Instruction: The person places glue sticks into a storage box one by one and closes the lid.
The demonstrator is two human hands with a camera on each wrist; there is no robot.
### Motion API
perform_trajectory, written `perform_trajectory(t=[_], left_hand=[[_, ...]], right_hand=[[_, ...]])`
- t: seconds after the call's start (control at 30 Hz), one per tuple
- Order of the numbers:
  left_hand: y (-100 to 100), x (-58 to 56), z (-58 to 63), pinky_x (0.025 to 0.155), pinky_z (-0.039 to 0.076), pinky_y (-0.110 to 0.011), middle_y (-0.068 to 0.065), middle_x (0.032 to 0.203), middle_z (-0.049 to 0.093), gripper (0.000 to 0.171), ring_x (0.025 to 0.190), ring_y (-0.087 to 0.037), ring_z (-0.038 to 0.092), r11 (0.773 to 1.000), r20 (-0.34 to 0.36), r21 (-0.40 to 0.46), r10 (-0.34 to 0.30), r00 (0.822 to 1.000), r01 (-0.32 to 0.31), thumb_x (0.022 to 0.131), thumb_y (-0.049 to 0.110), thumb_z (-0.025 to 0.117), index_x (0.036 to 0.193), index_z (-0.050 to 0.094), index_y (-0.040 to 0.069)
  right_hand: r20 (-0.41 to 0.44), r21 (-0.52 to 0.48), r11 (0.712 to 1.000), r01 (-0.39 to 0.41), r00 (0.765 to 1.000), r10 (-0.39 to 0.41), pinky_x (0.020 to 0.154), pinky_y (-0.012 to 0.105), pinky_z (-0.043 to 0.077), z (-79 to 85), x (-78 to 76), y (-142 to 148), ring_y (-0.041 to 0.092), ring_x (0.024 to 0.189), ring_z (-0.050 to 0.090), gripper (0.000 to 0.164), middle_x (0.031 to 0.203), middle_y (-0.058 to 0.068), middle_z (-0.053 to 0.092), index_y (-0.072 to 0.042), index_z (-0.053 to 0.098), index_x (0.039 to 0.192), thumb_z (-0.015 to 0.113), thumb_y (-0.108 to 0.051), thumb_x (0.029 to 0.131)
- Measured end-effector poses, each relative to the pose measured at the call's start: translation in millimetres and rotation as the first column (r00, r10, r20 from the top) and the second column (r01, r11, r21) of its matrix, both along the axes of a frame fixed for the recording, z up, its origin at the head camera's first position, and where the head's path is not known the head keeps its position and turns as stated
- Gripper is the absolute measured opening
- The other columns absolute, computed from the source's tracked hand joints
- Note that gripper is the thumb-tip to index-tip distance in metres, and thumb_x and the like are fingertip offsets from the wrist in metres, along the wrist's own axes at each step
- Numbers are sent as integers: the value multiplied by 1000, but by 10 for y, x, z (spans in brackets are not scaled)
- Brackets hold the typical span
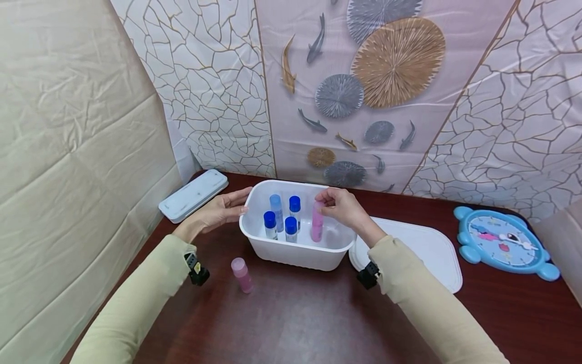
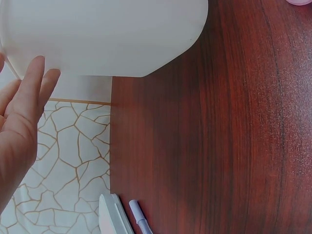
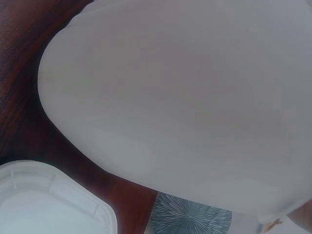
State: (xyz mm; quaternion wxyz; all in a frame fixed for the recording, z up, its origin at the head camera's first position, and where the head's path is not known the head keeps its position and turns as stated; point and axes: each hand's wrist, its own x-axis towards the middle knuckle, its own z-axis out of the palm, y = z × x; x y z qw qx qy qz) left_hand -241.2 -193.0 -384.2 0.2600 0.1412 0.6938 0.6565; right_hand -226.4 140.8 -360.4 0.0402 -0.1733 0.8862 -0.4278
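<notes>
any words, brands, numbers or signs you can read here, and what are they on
No text is readable.
Blue clock: dial marks too small to read.
Blue-capped bottles: any print too small to read.
White tub, white lid: no lettering visible.

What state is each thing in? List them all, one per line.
Tub: upright, lidless
Lid: off, flat on the table
Blue-capped bottles: capped, upright in the tub
Pink bottle in tub: upright, pinched by the right hand
Other pink bottle: capped, upright on the table
Case: shut
Pen: beside the case
Clock: face up; running or not, can't tell
Left hand: fingers straight, touching the tub
</notes>
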Motion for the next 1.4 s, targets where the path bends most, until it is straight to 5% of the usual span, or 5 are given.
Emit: perform_trajectory(t=[0.67, 0.83, 0.97, 1.2, 1.4], left_hand=[[-19, 36, -18, 99, 45, -39, -13, 154, 26, 67, 139, -31, 30, 1000, 1, -21, -2, 1000, 2, 93, 7, 57, 150, 23, 11], [-24, 31, -25, 101, 43, -41, -13, 154, 26, 67, 139, -31, 29, 1000, -3, -21, -5, 1000, 5, 93, 6, 57, 150, 22, 11], [-21, 18, -18, 102, 42, -43, -12, 153, 28, 67, 139, -29, 30, 1000, -5, -20, -2, 1000, 2, 93, 7, 58, 150, 24, 13], [-6, 1, -2, 100, 45, -39, -12, 153, 27, 66, 138, -30, 31, 1000, -16, 2, -23, 1000, 23, 94, 6, 56, 150, 23, 12], [-2, 6, -4, 99, 45, -39, -14, 153, 28, 65, 137, -32, 33, 1000, -27, -3, -16, 1000, 16, 93, 4, 56, 150, 24, 9]], right_hand=[[16, 20, 998, -55, 998, 54, 89, 42, 52, 47, 72, 45, 34, 99, 63, 28, 106, 24, 65, 10, 62, 111, 65, 0, 85], [-58, -99, 995, 7, 998, -13, 90, 39, 52, 140, 208, -3, 35, 105, 62, 31, 112, 24, 64, 7, 61, 115, 67, -1, 85], [-91, -319, 946, -57, 995, 29, 85, 31, 55, 239, 467, -245, 35, 101, 63, 30, 110, 23, 65, 7, 62, 112, 67, 2, 83], [6, -483, 822, -300, 939, 345, 93, 29, 51, 4, 922, -801, 33, 109, 61, 36, 114, 26, 62, 10, 57, 118, 66, 3, 84], [112, -493, 813, -309, 905, 411, 98, 27, 46, -248, 1000, -1095, 30, 118, 56, 47, 125, 21, 58, 6, 53, 127, 67, 2, 83]])
